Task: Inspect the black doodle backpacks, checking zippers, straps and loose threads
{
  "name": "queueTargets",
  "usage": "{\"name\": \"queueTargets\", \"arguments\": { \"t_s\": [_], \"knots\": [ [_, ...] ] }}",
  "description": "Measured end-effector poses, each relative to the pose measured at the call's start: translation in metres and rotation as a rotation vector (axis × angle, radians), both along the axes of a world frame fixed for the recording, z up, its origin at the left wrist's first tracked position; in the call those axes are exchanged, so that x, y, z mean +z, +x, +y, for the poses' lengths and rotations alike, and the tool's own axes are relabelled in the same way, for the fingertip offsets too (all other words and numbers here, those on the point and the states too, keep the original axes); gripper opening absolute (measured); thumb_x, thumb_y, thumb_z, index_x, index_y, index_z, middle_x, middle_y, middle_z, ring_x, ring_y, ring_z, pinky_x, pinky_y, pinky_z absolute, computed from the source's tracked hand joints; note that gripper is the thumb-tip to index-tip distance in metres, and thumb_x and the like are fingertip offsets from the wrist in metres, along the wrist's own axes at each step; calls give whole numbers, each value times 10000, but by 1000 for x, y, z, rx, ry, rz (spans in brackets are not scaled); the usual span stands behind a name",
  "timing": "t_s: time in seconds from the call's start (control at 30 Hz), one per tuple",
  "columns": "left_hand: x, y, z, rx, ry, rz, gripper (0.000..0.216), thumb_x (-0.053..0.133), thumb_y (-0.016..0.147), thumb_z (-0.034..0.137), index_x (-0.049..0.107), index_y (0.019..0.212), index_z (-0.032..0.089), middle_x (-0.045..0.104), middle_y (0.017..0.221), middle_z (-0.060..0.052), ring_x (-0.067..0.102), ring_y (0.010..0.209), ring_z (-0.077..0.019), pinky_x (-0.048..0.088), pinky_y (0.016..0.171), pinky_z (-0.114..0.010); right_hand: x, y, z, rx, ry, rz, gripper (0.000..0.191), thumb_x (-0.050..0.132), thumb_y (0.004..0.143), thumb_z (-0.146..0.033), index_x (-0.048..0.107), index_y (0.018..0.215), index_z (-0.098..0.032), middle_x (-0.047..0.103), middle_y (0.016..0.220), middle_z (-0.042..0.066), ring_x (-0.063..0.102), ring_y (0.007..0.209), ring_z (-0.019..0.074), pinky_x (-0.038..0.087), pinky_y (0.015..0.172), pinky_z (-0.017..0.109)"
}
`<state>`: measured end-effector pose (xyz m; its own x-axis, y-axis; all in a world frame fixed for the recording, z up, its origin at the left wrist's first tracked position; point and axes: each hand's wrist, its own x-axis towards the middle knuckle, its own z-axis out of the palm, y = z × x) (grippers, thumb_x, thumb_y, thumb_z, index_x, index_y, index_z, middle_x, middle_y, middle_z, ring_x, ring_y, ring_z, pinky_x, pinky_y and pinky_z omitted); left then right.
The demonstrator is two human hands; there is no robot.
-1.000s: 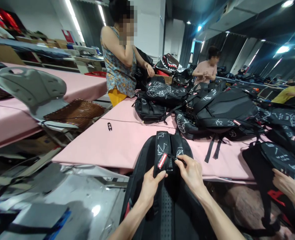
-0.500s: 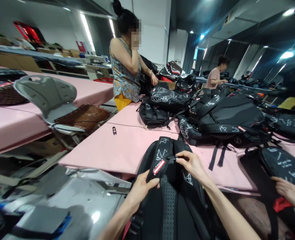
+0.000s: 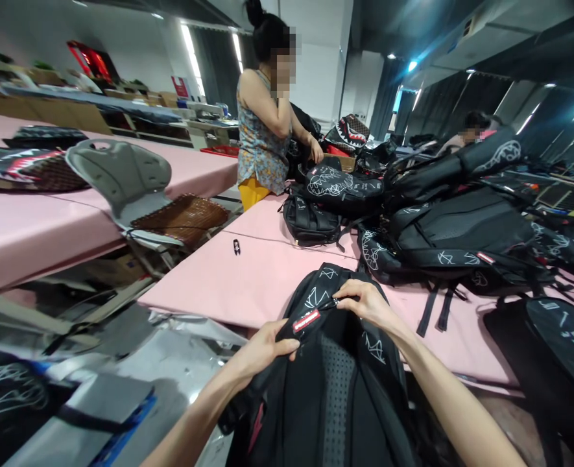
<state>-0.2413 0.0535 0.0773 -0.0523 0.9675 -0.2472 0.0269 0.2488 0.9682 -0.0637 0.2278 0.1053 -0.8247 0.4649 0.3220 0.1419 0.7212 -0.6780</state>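
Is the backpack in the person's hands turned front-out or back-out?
Back-out: on the backpack, the dotted back panel and red-labelled shoulder strap face the camera.

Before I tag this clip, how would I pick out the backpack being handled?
Find the pink-covered table in the centre. At its near edge, a black backpack shows its dotted back panel. Unlike the backpacks piled beyond, it has the camera wearer's left hand on its red-labelled shoulder strap.
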Motion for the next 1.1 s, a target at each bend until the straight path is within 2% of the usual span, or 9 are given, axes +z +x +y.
{"name": "queueTargets", "arguments": {
  "t_s": [0.43, 0.8, 1.1],
  "knots": [
    [0, -3, -5, -38, 44, -17, 94, 550, 683, 225, 528, 638, 145, 554, 634, 13, 462, 593, -109, 324, 545, -206, -2, -7, -5, 50, 33, 9, 98, 671, 755, -183, 710, 843, -202, 666, 829, 19, 584, 804, 160, 434, 734, 268],
    [2, -3, -7, -57, 16, -88, 124, 573, 692, 255, 537, 655, 142, 560, 646, 17, 462, 565, -98, 329, 533, -202, -2, 0, -1, 61, -3, 15, 123, 659, 769, -238, 707, 878, -206, 671, 874, 36, 593, 844, 173, 446, 769, 293],
    [4, -4, -7, -53, 29, -71, 175, 587, 690, 299, 541, 629, 142, 572, 634, 3, 478, 581, -115, 344, 546, -212, -3, -8, -1, 75, 14, -2, 126, 658, 772, -265, 708, 877, -216, 673, 865, 25, 598, 830, 164, 451, 754, 285]
  ]
}}
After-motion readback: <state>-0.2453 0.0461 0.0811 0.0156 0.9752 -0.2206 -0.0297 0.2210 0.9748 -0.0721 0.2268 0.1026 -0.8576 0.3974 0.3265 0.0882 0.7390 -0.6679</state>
